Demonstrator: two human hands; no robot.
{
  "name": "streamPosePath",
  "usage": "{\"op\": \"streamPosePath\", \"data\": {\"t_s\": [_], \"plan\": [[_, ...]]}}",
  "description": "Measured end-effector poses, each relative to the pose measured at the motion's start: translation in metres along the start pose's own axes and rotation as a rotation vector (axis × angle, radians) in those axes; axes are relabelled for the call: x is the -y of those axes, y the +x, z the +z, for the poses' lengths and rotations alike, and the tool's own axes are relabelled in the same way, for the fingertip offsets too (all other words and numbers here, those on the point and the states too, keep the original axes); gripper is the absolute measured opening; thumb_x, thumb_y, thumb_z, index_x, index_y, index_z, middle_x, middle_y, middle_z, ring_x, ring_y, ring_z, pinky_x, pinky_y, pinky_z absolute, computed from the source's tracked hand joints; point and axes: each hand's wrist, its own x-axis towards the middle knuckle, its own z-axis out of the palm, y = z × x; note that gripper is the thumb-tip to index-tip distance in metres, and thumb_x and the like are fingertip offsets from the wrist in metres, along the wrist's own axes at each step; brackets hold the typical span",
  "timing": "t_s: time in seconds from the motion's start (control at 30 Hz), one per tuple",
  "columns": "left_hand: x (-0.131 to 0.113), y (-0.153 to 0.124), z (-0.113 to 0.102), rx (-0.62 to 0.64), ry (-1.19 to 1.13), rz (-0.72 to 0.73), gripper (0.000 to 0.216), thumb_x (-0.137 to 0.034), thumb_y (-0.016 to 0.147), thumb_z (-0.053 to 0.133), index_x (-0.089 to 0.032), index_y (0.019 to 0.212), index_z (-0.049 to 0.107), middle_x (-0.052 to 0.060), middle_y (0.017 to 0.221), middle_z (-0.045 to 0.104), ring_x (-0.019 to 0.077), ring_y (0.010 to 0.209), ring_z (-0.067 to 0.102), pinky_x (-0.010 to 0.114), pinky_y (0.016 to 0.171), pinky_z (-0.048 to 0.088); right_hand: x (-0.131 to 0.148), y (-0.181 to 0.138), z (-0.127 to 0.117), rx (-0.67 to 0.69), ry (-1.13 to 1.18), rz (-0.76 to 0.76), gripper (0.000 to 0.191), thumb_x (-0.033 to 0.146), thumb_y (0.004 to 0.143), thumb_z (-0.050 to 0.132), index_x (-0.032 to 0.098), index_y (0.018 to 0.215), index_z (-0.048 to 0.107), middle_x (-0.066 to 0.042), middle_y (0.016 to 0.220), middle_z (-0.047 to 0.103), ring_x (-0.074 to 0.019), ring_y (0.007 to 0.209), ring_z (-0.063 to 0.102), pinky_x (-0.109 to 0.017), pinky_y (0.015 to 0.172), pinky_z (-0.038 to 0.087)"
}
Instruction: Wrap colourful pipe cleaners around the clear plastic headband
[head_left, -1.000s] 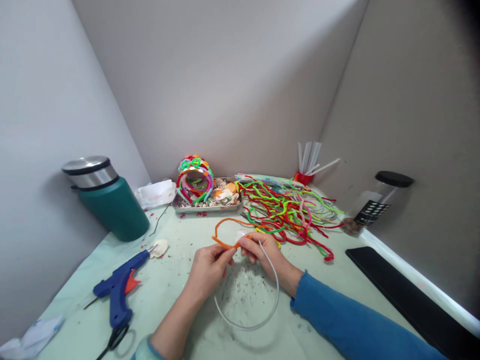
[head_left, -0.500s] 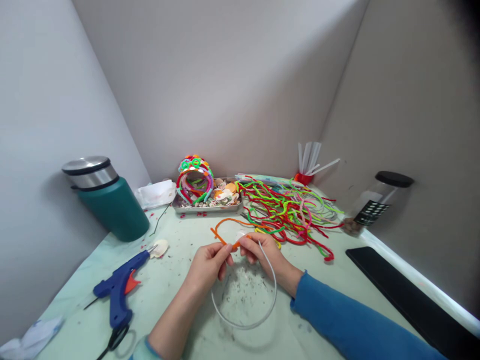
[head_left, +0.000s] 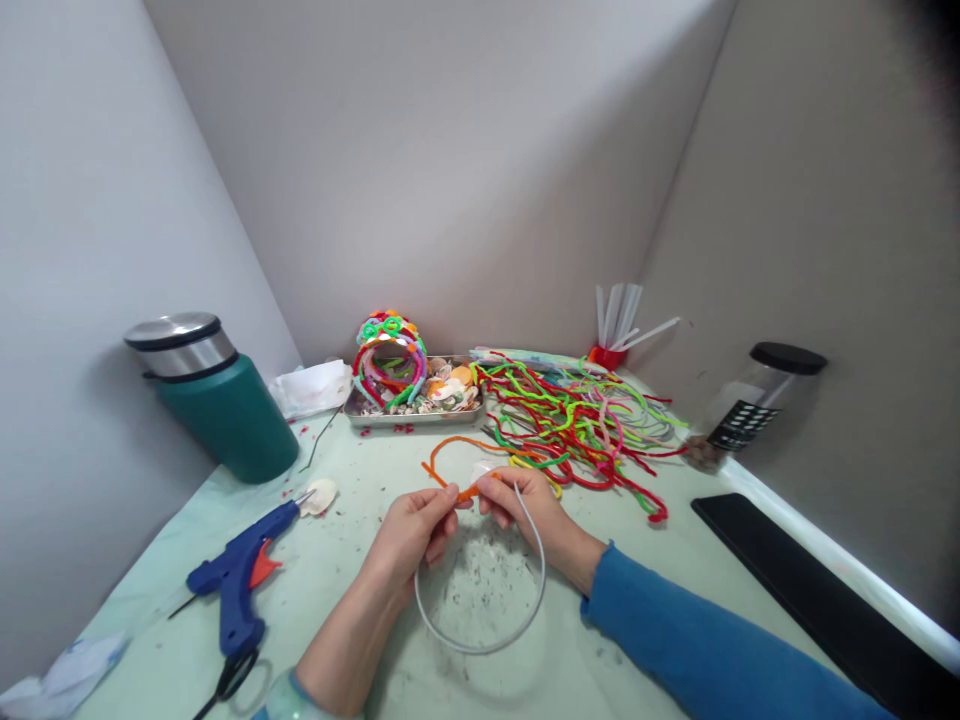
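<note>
Nothing can be read: the black label (head_left: 742, 427) on the jar (head_left: 766, 385) carries pale marks too small to decipher.

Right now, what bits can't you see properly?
In the head view:
Orange pipe cleaner: the pinched parts, covered by the left hand and right hand.
Pale hoop: its upper left stretch, hidden behind the left hand.
Glue gun cord: cut off by the bottom edge.
Jar label: any writing is too small to read.
</note>
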Motion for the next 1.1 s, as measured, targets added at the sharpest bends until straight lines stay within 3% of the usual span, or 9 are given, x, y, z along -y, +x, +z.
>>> {"op": "streamPosePath", "data": {"t_s": [0.1, 0.23, 0.37, 0.47, 0.67, 0.9, 1.1], "plan": [[0.002, 0.0, 0.0, -0.159, 0.262, 0.169, 0.038, -0.048, 0.077, 0.05, -0.014, 0.061, 0.056, -0.005, 0.035, 0.045, 0.0059, 0.03, 0.038, 0.017, 0.035, 0.028, 0.0, 0.001, 0.0, -0.064, -0.005, -0.008, 0.034, 0.041, 0.079, 0.053, 0.015, 0.058, 0.058, 0.004, 0.043, 0.044, -0.0062, 0.038, 0.035, -0.02, 0.04, 0.025], [0.005, -0.002, -0.001, -0.353, 0.53, 0.484, 0.023, -0.038, 0.079, 0.053, -0.017, 0.076, 0.062, 0.0, 0.06, 0.063, 0.0114, 0.051, 0.058, 0.02, 0.05, 0.044, -0.002, 0.002, -0.001, -0.125, 0.015, 0.002, 0.036, 0.043, 0.079, 0.052, 0.014, 0.058, 0.057, 0.005, 0.041, 0.041, -0.0059, 0.037, 0.032, -0.021, 0.039, 0.022], [0.006, -0.003, -0.002, -0.383, 0.763, 0.842, 0.015, -0.024, 0.081, 0.051, -0.019, 0.084, 0.065, 0.004, 0.084, 0.068, 0.0138, 0.073, 0.063, 0.023, 0.065, 0.049, -0.004, 0.003, -0.002, -0.131, 0.027, 0.002, 0.037, 0.044, 0.079, 0.052, 0.014, 0.057, 0.058, 0.005, 0.04, 0.041, -0.0057, 0.036, 0.031, -0.021, 0.038, 0.021], [0.008, -0.001, -0.004, -0.383, 0.863, 1.002, 0.017, -0.017, 0.081, 0.051, -0.019, 0.089, 0.066, 0.005, 0.089, 0.069, 0.0142, 0.08, 0.063, 0.024, 0.075, 0.049, -0.006, 0.003, -0.002, -0.126, 0.03, 0.015, 0.037, 0.044, 0.079, 0.052, 0.014, 0.058, 0.058, 0.005, 0.041, 0.041, -0.0057, 0.036, 0.031, -0.02, 0.038, 0.02], [0.012, 0.003, -0.005, -0.407, 0.909, 1.014, 0.02, -0.016, 0.081, 0.051, -0.018, 0.094, 0.066, 0.006, 0.091, 0.069, 0.015, 0.082, 0.064, 0.024, 0.075, 0.05, -0.005, 0.003, -0.002, -0.102, 0.024, 0.008, 0.036, 0.043, 0.08, 0.052, 0.014, 0.059, 0.058, 0.006, 0.039, 0.039, -0.0055, 0.036, 0.03, -0.02, 0.038, 0.021], [0.01, 0.0, -0.003, -0.326, 0.938, 0.835, 0.023, -0.016, 0.081, 0.049, -0.02, 0.096, 0.066, 0.006, 0.094, 0.068, 0.0164, 0.084, 0.063, 0.025, 0.076, 0.048, -0.004, 0.002, -0.003, -0.061, 0.029, 0.01, 0.036, 0.043, 0.079, 0.053, 0.014, 0.06, 0.06, 0.006, 0.038, 0.04, -0.0053, 0.035, 0.031, -0.019, 0.038, 0.022], [0.008, 0.0, -0.002, -0.324, 0.926, 0.793, 0.025, -0.015, 0.081, 0.047, -0.021, 0.094, 0.068, 0.006, 0.091, 0.066, 0.0159, 0.08, 0.061, 0.025, 0.07, 0.047, -0.002, 0.001, -0.003, -0.043, 0.016, -0.007, 0.035, 0.043, 0.079, 0.053, 0.014, 0.06, 0.061, 0.006, 0.037, 0.04, -0.0059, 0.035, 0.033, -0.02, 0.038, 0.025]]}}
